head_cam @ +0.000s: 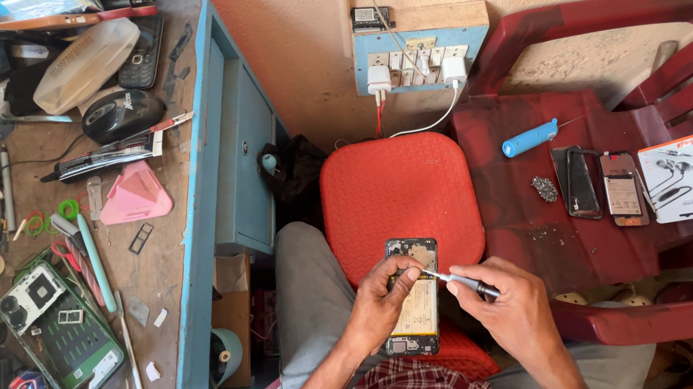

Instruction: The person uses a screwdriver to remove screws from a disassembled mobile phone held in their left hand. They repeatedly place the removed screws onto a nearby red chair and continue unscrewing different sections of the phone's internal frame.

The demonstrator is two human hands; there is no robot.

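- An opened phone (412,297) is gripped by the left hand (384,297) over a red stool (398,190).
- A screwdriver (462,281) is pinched in the right hand (504,304), tip on the phone.

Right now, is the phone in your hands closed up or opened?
Opened: the phone shows bare inner parts and battery, back cover off.

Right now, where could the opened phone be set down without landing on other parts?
The far half of the red stool, beyond the opened phone, is bare. The red chair seat has a bare strip between the blue screwdriver and the small screw pile. The workbench is crowded with boards and tools, apart from its near right edge.
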